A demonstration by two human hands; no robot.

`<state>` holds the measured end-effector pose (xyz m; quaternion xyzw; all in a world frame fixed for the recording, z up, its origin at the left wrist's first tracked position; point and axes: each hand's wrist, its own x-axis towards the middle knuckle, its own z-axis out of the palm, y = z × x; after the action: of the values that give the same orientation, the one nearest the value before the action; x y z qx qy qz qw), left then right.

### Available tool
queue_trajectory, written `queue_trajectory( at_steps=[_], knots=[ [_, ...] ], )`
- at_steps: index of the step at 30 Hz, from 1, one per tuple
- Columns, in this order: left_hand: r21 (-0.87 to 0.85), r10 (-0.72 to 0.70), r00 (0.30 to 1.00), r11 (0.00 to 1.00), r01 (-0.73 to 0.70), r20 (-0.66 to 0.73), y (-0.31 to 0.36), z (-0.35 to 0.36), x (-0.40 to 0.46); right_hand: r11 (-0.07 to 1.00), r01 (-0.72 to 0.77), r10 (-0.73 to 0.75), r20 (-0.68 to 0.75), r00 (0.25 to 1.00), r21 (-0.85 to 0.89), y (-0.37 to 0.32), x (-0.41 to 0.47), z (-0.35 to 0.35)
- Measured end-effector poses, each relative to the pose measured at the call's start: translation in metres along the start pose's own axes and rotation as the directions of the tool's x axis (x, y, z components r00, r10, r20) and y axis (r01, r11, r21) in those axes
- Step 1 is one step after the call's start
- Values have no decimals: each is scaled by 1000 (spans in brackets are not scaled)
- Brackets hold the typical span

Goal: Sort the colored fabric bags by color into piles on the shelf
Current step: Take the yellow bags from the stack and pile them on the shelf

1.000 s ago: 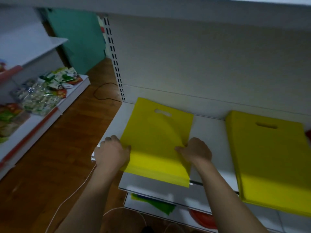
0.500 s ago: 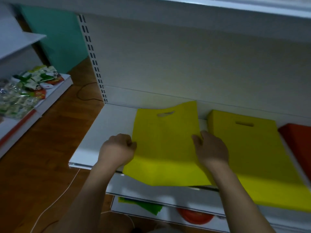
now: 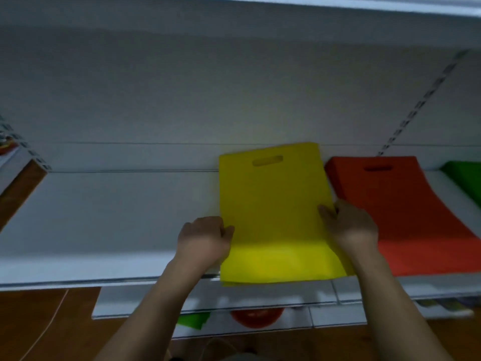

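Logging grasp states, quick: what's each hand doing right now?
Left hand: fingers curled, gripping the left edge of the yellow bag.
Right hand: holding the same bag's right edge.

Yellow bag (image 3: 270, 204) lies flat on the white shelf (image 3: 117, 217) — just beside the red pile (image 3: 406, 209), green bag (image 3: 466, 178) beyond.

Your single head-worn camera looks forward and down, close over the white metal shelf (image 3: 104, 230), forearms entering from below.
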<state>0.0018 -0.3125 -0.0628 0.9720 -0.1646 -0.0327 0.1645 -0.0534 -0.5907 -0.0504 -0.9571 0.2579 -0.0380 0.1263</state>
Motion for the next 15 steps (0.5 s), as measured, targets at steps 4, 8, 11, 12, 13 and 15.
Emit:
queue_trajectory(
  at_steps=[4, 8, 11, 12, 13, 15],
  knots=[
    [39, -84, 993, 995, 87, -86, 12, 30, -7, 999, -38, 35, 121, 992, 17, 27, 14, 21],
    [28, -193, 970, 980, 199, -146, 24, 35, -12, 997, 54, -58, 77, 995, 60, 30, 17, 30],
    [15, -143, 975, 989, 147, -171, 29, 35, -12, 995, 87, -91, 78, 993, 57, 29, 20, 34],
    [15, -144, 979, 989, 148, -145, 28, 39, -12, 995, 86, -91, 86, 992, 59, 29, 21, 34],
    [33, -136, 979, 989, 143, -155, 26, 41, -11, 994, 88, -93, 92, 991, 59, 29, 23, 34],
    [38, -190, 973, 980, 197, -134, 28, 40, -9, 993, 98, -104, 100, 990, 59, 30, 25, 33]
  ],
)
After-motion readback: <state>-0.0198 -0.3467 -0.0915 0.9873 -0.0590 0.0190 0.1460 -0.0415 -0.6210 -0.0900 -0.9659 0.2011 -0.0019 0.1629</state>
